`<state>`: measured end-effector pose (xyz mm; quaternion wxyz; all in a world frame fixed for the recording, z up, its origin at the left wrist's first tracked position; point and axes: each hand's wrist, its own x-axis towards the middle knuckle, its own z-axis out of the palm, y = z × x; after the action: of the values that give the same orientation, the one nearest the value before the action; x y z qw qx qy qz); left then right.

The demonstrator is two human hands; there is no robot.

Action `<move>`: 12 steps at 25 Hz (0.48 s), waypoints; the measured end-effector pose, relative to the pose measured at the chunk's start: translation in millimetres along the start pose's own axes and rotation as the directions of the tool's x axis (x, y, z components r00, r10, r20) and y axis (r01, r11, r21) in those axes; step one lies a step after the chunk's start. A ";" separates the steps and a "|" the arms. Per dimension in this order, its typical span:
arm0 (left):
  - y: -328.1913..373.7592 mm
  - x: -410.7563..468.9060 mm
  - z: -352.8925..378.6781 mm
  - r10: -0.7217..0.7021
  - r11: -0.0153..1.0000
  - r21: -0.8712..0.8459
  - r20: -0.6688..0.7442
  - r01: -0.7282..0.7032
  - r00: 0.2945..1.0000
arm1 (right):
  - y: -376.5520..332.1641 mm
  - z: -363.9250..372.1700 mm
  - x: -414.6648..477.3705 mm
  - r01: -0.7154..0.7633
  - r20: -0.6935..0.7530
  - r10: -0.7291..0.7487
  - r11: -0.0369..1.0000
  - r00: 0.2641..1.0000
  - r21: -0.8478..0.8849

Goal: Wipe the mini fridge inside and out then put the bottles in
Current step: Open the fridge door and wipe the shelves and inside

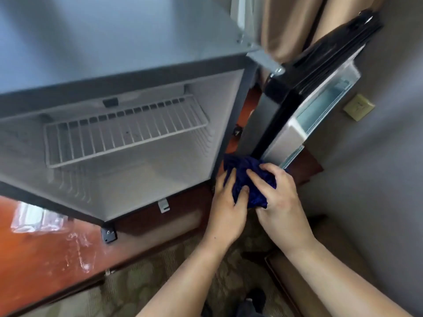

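Cloth — blue, bunched — is gripped between both hands: the left hand pinches its near side with fingers and thumb, and the right hand curls over the far side. Just beyond the fingertips is the bottom of the open door. The fridge gapes up-left of the left hand, with a rack inside. Far left lies plastic wrap — its contents are too blurred to tell.

One wide-angle head view looks forward and steeply down from just above the open mini fridge, close in; edges bend and blur, seemingly from lens distortion.
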<state>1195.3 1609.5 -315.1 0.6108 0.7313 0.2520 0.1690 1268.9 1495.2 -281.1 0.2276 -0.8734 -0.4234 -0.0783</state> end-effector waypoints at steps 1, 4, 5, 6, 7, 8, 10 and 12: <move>-14.2 0.9 4.3 -0.061 0.998 -0.033 0.018 0.062 0.998 | 5.0 11.8 -5.7 -0.008 0.062 0.009 1.000 0.998 -0.006; -50.6 4.2 15.1 -0.185 0.979 -0.075 0.042 0.188 0.982 | 17.4 39.8 -16.2 -0.043 0.192 0.047 0.999 0.980 -0.021; -61.2 6.0 18.8 -0.213 0.973 -0.079 0.043 0.216 0.976 | 20.8 49.0 -17.4 -0.050 0.221 0.054 0.998 0.974 -0.025; -70.5 8.5 21.9 -0.242 0.966 -0.087 0.048 0.245 0.969 | 24.2 57.8 -18.2 -0.060 0.243 0.066 0.998 0.968 -0.031; -79.9 11.1 24.7 -0.268 0.957 -0.098 0.056 0.272 0.962 | 27.6 66.9 -19.1 -0.076 0.264 0.083 0.996 0.961 -0.035; -89.5 13.6 27.3 -0.292 0.949 -0.107 0.065 0.297 0.954 | 31.3 76.3 -20.6 -0.095 0.286 0.102 0.995 0.953 -0.041; -108.1 18.3 31.2 -0.324 0.937 -0.109 0.080 0.332 0.943 | 38.6 96.2 -24.2 -0.123 0.328 0.133 0.991 0.935 -0.051; -125.8 23.3 33.9 -0.350 0.928 -0.098 0.098 0.360 0.931 | 45.2 115.2 -27.7 -0.145 0.366 0.153 0.988 0.918 -0.050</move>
<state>1212.8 1611.5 -446.3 0.6817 0.6435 0.3458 0.0409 1280.1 1504.9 -407.0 0.1400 -0.9046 -0.3899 0.0999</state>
